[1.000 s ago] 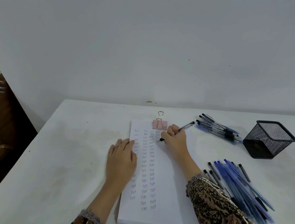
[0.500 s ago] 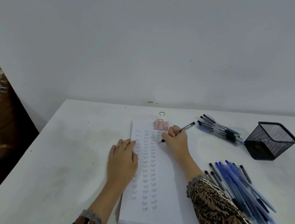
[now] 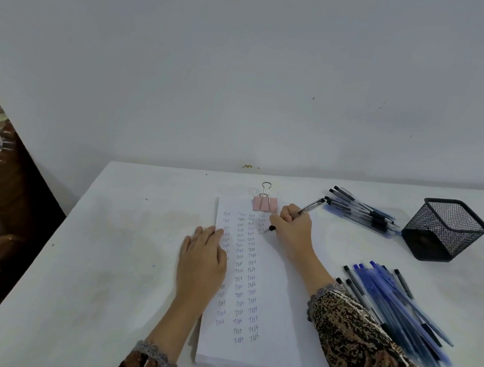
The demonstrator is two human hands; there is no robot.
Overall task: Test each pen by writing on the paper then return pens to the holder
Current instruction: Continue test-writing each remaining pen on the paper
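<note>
The right grip is clamped round a pen whose tip meets the paper near its top edge, while the left grip lies flat and unclenched on the paper's left edge.

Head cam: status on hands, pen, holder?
Right hand grips pen, tip on paper. Left hand flat on paper's left edge. Holder at right; far pile, near pile loose. Nothing blocking.

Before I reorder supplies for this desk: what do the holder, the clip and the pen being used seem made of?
Holder: black wire mesh, probably metal, matte; light shows through its grid. Clip: pink painted body, likely sheet steel, with shiny bare wire loops. Pen: clear glossy barrel, apparently plastic, with a black tip; its upper end glints.
</note>
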